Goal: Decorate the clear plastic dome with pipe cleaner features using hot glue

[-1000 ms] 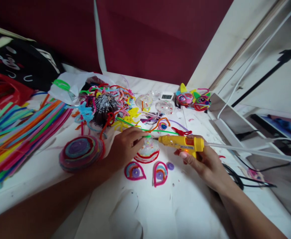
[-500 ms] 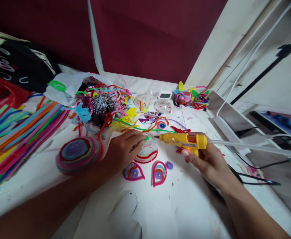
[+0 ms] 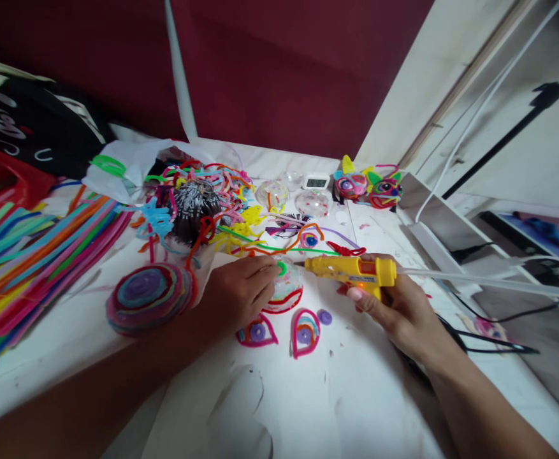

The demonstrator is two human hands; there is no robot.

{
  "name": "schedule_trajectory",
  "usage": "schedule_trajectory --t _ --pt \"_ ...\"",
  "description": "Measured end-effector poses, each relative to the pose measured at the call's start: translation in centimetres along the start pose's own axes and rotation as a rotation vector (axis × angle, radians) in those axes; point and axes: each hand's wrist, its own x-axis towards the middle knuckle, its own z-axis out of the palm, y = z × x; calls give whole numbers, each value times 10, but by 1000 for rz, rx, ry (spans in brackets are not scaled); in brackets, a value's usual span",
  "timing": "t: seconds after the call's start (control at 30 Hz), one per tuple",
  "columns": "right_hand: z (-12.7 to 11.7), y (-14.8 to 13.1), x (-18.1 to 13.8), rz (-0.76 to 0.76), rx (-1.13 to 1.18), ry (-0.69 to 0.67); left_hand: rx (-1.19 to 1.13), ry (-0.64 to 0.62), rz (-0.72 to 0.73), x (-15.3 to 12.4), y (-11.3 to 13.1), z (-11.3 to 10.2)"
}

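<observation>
A yellow hot glue gun (image 3: 350, 270) is gripped in my right hand (image 3: 394, 312), its nozzle pointing left and a long clear glue stick running out behind it. The nozzle tip is close beside a clear plastic dome (image 3: 291, 280) trimmed with a red pipe cleaner along its front. On top of the dome sits a small green coil (image 3: 282, 268). My left hand (image 3: 238, 290) is closed at the dome's left side, fingertips by the coil; what lies under the fingers is hidden. In front lie two pink-edged eye shapes (image 3: 306, 334) and a purple disc (image 3: 324, 317).
Pipe cleaners (image 3: 59, 255) lie bundled at the left, beside a striped coiled dome (image 3: 150, 296). A tangle of pipe cleaners (image 3: 229, 185), other clear domes (image 3: 312, 204), a digital clock (image 3: 316, 182) and decorated masks (image 3: 385, 191) stand at the back. Black cables (image 3: 494, 344) run along the right.
My left hand has rolled slightly, with its fingers drawn lower and closer together at the dome, and more of the green coil shows. The glue gun has barely shifted.
</observation>
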Motion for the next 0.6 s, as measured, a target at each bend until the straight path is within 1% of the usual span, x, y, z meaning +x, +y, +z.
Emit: schedule_trajectory --t 0.27,0.6 --pt "0 -2 0 -19 13 1 2 -48 -4 2 3 -3" --pt "0 2 0 -14 5 4 -75 -32 -54 1 -3 1"
